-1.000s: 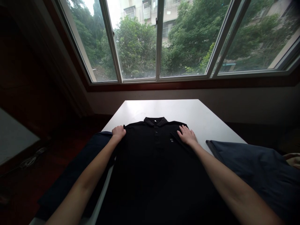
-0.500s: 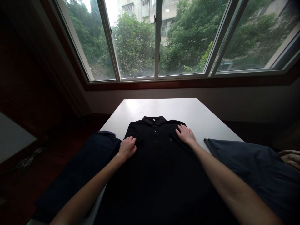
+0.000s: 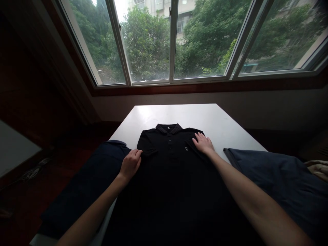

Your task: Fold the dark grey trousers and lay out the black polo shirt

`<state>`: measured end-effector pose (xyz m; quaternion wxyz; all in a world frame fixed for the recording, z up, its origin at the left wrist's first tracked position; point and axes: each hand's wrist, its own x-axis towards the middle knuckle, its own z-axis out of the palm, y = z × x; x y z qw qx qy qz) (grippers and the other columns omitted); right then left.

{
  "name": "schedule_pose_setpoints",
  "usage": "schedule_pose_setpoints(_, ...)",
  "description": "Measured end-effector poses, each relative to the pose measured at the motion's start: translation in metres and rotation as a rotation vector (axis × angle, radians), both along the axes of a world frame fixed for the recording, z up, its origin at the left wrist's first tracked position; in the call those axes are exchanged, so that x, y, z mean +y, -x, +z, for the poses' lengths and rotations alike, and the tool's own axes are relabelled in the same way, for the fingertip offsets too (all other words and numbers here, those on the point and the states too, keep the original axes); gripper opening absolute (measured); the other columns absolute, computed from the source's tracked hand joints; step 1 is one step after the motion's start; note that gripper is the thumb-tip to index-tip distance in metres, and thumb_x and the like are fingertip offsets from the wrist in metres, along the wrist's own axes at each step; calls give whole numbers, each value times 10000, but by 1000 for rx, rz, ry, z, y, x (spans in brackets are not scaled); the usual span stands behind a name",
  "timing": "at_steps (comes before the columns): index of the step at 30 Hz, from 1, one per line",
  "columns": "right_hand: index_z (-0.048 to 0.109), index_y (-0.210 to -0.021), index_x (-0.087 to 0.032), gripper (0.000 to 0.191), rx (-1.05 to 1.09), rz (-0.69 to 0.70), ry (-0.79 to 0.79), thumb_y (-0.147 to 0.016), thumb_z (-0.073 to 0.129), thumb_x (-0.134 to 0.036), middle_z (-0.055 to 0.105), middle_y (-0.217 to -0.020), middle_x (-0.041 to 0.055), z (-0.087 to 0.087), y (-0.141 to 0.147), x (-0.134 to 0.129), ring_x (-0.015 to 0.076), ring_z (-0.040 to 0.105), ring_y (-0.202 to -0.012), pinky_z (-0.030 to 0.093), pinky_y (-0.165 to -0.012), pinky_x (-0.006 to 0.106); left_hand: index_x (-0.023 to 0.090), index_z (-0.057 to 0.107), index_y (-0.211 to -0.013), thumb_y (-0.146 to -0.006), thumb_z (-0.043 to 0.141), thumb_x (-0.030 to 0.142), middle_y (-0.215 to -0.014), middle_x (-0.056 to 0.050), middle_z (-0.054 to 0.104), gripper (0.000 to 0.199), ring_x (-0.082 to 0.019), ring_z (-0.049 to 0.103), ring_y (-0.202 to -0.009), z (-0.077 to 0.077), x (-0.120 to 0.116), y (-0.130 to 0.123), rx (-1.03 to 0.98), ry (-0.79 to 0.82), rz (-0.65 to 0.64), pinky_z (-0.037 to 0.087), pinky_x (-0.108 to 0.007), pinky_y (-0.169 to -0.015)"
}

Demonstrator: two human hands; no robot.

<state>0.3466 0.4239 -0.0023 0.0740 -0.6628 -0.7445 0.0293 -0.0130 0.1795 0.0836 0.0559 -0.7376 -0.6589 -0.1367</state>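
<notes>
A black polo shirt [image 3: 169,177] lies front up, its collar toward the window and a small light logo on the chest. At its left edge, just below the sleeve, my left hand [image 3: 131,164] has its fingers curled together on the fabric; the fingertips are partly hidden. My right hand [image 3: 204,143] rests flat near the right shoulder and sleeve, fingers stretched out and slightly apart. The lower part of the shirt is too dark to make out folds.
Under the shirt is a white table [image 3: 176,114]. Dark navy clothing [image 3: 87,184] hangs over its left edge, and folded blue-grey clothing [image 3: 271,174] lies at the right, with a beige cloth [image 3: 319,169] beyond it. A window [image 3: 174,44] spans the far wall.
My left hand has slid left, from on top of the shirt to its side edge, and the left sleeve shows more fully. My right hand has stayed near the right shoulder.
</notes>
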Motion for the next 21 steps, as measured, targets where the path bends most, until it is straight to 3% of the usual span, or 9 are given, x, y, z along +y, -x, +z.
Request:
schedule_pose_setpoints(6, 323, -1500, -201, 602, -3, 1, 8, -980, 211, -483, 246, -1581, 51, 2, 1, -1, 193, 201, -1460, 164, -1194, 428, 169, 620, -1066, -917, 405, 97, -979, -91, 613, 271, -216, 599, -920, -1, 0, 0, 96, 228, 46, 488, -297, -764)
schedule_pose_setpoints(13, 328, -1497, -194, 612, 15, 10, -2, -976, 207, -491, 245, -1582, 45, 0, -1, 1, 197, 214, -1455, 170, -1194, 433, 198, 593, -1213, -941, 495, 317, -1118, -84, 627, 313, -215, 586, -1030, 10, -6, 21, -77, 211, -107, 465, -313, -882)
schedule_pose_setpoints(18, 322, -1498, -198, 621, 25, 15, -1, -971, 208, -504, 253, -1579, 41, -2, -1, 3, 194, 220, -1453, 173, -1192, 445, 229, 621, -1132, -971, 420, 331, -1178, -73, 634, 277, -247, 533, -1127, -5, 0, 43, -110, 11, 179, 385, -421, -968)
schedule_pose_setpoints(21, 323, -1498, -201, 624, 25, 11, 2, -968, 209, -510, 250, -1580, 41, -3, -1, 4, 196, 224, -1452, 179, -1189, 450, 230, 616, -1138, -939, 485, 354, -1226, -89, 603, 268, -269, 476, -1188, -23, 5, 48, -49, 28, 224, 332, -462, -1012)
